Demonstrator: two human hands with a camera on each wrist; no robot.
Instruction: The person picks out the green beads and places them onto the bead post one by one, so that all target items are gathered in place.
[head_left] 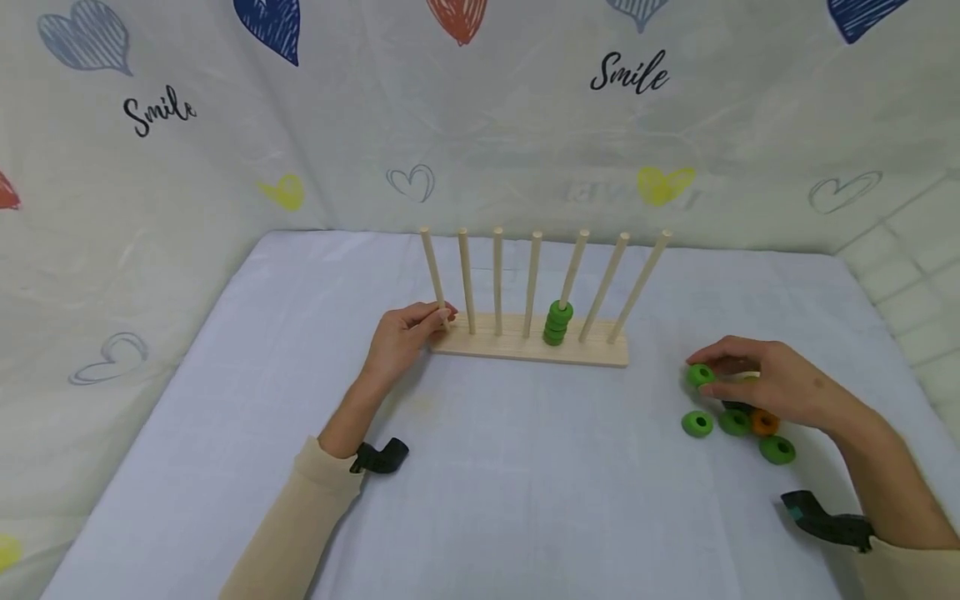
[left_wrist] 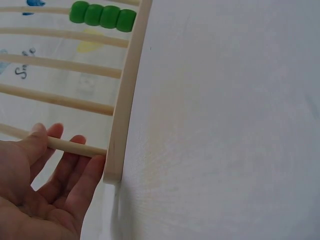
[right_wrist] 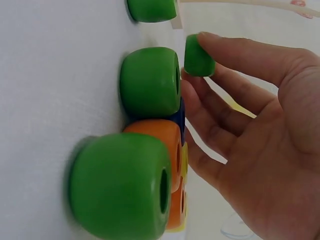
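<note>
A wooden rack with several upright pegs stands on the table. One peg right of its middle carries a stack of several green beads, also visible in the left wrist view. My left hand holds the leftmost peg low down, thumb on one side and fingers on the other, fingertips close to the base. Right of the rack, my right hand pinches a green bead between thumb and fingertips. In the right wrist view this bead is raised off the table, beside the loose ones.
Loose green beads, an orange bead and dark blue and yellow ones cluster under and in front of the right hand, partly hidden by it. A white cloth covers the table. Behind hangs a printed curtain.
</note>
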